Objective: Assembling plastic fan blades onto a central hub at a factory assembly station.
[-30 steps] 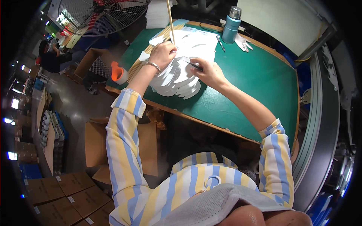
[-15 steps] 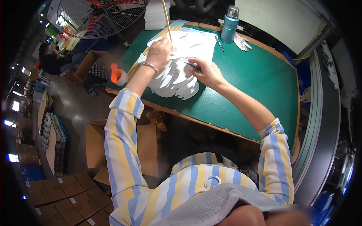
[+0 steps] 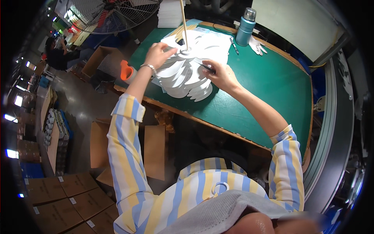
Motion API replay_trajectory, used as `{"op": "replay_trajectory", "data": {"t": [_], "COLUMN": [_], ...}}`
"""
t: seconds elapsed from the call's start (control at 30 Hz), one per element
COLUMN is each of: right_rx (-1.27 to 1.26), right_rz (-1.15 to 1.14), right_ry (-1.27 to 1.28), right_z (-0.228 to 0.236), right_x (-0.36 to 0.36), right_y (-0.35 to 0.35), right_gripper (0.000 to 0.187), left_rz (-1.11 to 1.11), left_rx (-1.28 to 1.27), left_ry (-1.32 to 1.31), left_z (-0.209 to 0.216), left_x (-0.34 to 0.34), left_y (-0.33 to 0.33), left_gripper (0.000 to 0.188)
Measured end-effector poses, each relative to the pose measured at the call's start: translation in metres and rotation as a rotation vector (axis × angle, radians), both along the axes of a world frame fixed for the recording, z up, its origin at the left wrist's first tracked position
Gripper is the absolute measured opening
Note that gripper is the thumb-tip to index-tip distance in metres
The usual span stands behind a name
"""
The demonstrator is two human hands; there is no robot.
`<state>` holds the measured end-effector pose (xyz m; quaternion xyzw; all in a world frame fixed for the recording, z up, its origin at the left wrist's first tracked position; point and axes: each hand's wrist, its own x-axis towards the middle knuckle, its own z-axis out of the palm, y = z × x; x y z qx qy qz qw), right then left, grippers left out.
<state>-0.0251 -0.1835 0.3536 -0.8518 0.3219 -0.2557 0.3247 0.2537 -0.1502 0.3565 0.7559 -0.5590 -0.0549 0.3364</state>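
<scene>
A stack of white pinwheel-like pieces with curved blades (image 3: 177,74) stands on the table around an upright thin wooden rod (image 3: 184,25). My left hand (image 3: 157,56) is at the left side of the top piece, its thumb and fingers apart and nothing gripped between them. A white round hub (image 3: 186,50) surrounds the rod at the top of the stack. From the right, my right hand (image 3: 222,75) holds a slim black-handled tool (image 3: 208,68) close to the blades. Its pale tip points at the stack, and its exact kind is unclear.
On the green table (image 3: 265,93) are a teal flask (image 3: 246,29), a white glove (image 3: 257,46), a pen (image 3: 234,46) and an orange-and-white tape dispenser (image 3: 127,71). Thin wooden sticks (image 3: 180,32) lie behind the stack. A large fan (image 3: 111,15) and a seated person (image 3: 58,54) are at far left.
My left hand has let go around the rod and moved left, uncovering the hub. My right hand keeps the tool beside the stack. The whole view has shifted slightly.
</scene>
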Motion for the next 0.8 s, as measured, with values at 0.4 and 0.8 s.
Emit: {"op": "replay_trajectory", "data": {"t": [0.4, 0.8], "right_rx": [-0.069, -0.057], "right_rz": [-0.026, -0.020], "right_ry": [-0.044, -0.023], "right_z": [0.001, -0.005], "right_x": [0.004, -0.002], "right_y": [0.003, -0.003], "right_gripper": [0.036, 0.036], "left_rz": [-0.026, 0.326], "left_rx": [0.232, 0.111], "left_ry": [-0.115, -0.439], "left_z": [0.006, 0.034], "left_x": [-0.035, 0.043], "left_y": [-0.024, 0.013], "left_gripper": [0.059, 0.040]}}
